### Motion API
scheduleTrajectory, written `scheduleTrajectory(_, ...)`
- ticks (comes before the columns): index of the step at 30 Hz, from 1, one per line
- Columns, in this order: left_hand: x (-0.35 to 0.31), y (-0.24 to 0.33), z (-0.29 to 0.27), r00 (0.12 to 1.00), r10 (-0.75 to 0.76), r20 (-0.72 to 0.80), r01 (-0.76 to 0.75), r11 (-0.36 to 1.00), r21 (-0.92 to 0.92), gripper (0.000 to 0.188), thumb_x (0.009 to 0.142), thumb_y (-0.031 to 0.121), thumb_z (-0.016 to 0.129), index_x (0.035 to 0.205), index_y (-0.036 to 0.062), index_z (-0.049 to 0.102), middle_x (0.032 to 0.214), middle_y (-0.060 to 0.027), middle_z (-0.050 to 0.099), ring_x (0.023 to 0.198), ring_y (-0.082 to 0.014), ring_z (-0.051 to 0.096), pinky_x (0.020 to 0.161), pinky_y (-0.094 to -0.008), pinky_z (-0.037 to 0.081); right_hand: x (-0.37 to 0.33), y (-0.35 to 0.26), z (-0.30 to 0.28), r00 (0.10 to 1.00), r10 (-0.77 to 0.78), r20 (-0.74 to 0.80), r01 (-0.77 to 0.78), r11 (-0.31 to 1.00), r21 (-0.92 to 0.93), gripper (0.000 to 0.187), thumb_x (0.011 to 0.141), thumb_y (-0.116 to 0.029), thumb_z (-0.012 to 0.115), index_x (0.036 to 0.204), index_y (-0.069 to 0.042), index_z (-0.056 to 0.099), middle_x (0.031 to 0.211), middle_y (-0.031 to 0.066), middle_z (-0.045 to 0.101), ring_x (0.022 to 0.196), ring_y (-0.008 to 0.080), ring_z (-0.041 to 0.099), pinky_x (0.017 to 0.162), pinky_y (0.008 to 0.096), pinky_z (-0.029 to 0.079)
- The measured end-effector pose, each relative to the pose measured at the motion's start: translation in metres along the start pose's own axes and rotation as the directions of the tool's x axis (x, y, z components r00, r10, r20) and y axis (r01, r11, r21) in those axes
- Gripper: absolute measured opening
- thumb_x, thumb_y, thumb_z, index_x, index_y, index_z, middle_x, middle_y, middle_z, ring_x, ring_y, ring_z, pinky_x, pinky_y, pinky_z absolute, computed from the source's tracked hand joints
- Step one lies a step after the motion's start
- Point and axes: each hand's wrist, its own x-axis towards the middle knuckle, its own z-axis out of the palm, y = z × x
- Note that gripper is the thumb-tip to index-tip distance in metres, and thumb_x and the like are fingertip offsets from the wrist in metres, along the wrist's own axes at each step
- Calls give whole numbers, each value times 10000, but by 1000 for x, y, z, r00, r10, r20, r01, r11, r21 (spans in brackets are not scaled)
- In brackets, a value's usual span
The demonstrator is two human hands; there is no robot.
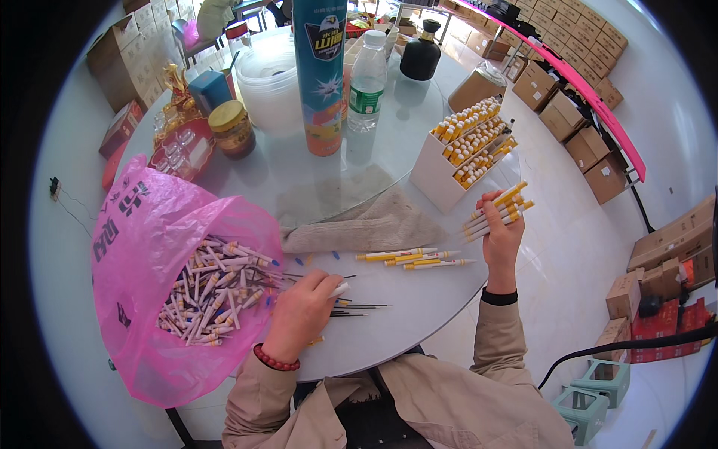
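The pens point(511, 197) at three o'clock could have slid to the floor point(557, 280), as the fat bunch stuck out near the edge of the table point(419, 303). The right hand point(502, 241) was curled round them, fingers and thumb pressed in. At seven o'clock, the left hand point(301, 310) was nearly closed, pinching a white tube point(340, 289) by thin black rods point(350, 313). Loose pens point(407, 258) lay at four o'clock, the bag point(131, 299) at eight.

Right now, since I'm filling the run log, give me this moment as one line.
left hand: holding small white piece | right hand: holding pens | nearby: pink bag, white box, beige cloth
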Motion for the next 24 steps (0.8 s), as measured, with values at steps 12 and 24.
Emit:
scheduleTrajectory(12,0,-2,2,998,58,-27,-57,998,15,174,803,77,637,969,121,613,853,-53,580,691,-279,615,558,-366,500,-11,-9,16,992,-51,118,73,980,-185,265,865,23,605,1110,-24,515,953,60,621,888,137,617,757,258,509)
scheduleTrajectory(24,1,1,-2,1000,27,-8,-27,1000,1,171,789,47,656,957,75,641,855,-90,609,721,-302,624,601,-361,495,24,-32,9,985,-169,-17,162,968,-194,130,942,-113,574,1039,-61,504,866,31,586,785,98,601,676,250,514)
